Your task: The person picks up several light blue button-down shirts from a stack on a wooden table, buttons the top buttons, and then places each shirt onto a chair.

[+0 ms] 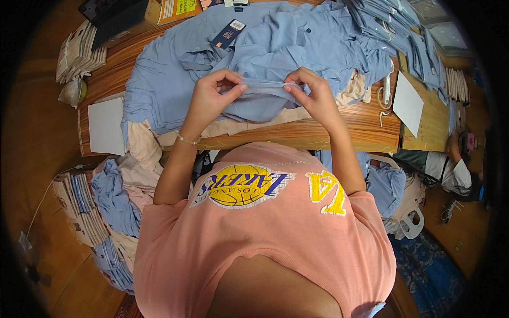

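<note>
Between both hands a thin see-through plastic piece (265, 85) is stretched sideways; it looks like a clear bag, though its full outline is hard to make out. My left hand (214, 98) pinches one end with thumb and fingertips. The other end is pinched by my right hand (313, 95). Under and behind the plastic lies a light blue shirt (169, 69), spread in loose folds over the table. A dark hang tag (228, 34) with a white label rests on the shirt beyond my left hand.
A wooden table (366, 124) holds beige cloth (212, 134) along its near edge. White boards (106, 126) lie at both sides. Packed blue garments (392, 26) pile up at far right, and folded beige packs (79, 50) at far left. More garments (114, 193) hang or lie beside me.
</note>
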Tool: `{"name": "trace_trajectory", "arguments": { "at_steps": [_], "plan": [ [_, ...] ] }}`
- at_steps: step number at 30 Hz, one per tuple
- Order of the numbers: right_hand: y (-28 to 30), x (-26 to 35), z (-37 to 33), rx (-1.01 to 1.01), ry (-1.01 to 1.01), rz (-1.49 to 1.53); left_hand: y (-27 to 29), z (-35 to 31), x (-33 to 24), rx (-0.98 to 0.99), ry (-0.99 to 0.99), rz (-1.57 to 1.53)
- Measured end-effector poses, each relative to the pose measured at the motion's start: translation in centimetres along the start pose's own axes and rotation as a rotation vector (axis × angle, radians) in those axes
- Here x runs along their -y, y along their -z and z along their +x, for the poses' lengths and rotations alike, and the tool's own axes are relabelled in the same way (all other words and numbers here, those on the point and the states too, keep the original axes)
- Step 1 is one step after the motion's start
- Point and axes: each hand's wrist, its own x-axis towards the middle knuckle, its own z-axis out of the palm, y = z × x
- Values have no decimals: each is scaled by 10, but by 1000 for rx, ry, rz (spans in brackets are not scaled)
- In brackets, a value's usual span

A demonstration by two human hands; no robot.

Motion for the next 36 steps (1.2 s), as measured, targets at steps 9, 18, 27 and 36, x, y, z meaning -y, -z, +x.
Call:
{"name": "trace_trajectory", "arguments": {
  "at_steps": [9, 18, 27, 36],
  "plan": [
    [-2, 0, 2, -10, 0, 33, -6, -1, 9, -135, -58, -117],
    [-3, -1, 6, -57, 5, 20, -8, 1, 4, -191, -146, 9],
    [-4, -1, 8, -72, 38, 20, -5, -1, -12, -106, 36, -129],
    [-3, 5, 7, -64, 27, 6, -3, 0, -9, -118, -40, -69]
  ]
}}
